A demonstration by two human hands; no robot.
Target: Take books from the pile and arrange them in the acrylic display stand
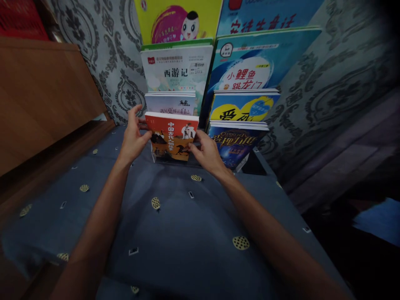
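Observation:
A red and orange book (170, 135) with Chinese lettering stands upright at the front of the left column of a tiered book rack. My left hand (134, 135) grips its left edge, thumb on the cover and fingers around the side. At the right edge my right hand (206, 150) holds the same book, its thumb on the cover. Just behind rises a pale lilac book (170, 102), and above that a white-green book (176, 62). Close to my right hand is a dark blue book (236, 143) at the front of the right column.
A yellow and blue book (243, 106), a teal book (250, 62) and a lime-green book (181, 18) fill higher tiers. The rack stands on a blue patterned cloth (175, 233). A wooden cabinet (43, 96) is on the left, patterned wallpaper (125, 62) behind.

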